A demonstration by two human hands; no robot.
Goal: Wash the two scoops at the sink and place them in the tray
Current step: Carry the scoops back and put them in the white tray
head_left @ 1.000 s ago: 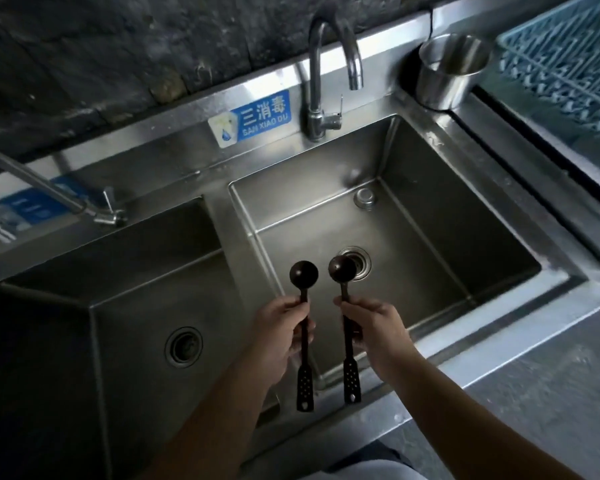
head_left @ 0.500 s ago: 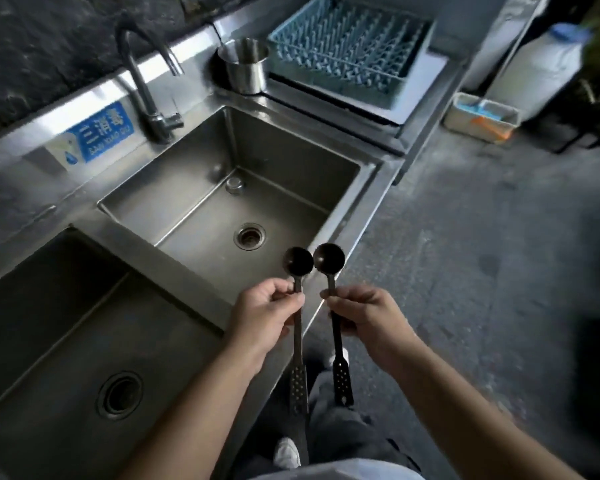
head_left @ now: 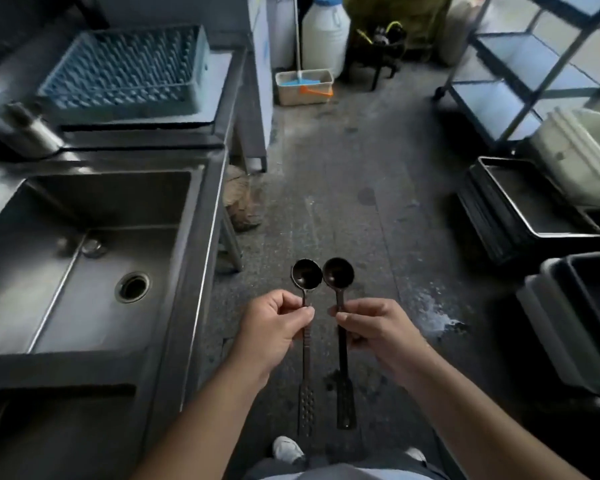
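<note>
I hold two dark long-handled scoops upright over the floor, bowls side by side and almost touching. My left hand (head_left: 277, 325) grips the left scoop (head_left: 306, 276) just below its bowl. My right hand (head_left: 374, 327) grips the right scoop (head_left: 338, 273) the same way. Both perforated handle ends hang down below my hands. The steel sink (head_left: 187, 271) lies to my left, away from the scoops. A metal tray (head_left: 510, 199) rests on a stack of dark trays on the floor at the right.
A blue dish rack (head_left: 125, 71) sits on the counter beyond the sink, with a steel cup (head_left: 32, 131) beside it. Ahead are a white jug (head_left: 324, 32), a small bin (head_left: 303, 86) and a metal shelf cart (head_left: 520, 74). Grey tubs (head_left: 575, 323) stand at the right; a wet patch marks the floor.
My view has swung right, away from the sink toward the open floor. Both scoops, held the same way, have moved from above the basin to above the floor.
</note>
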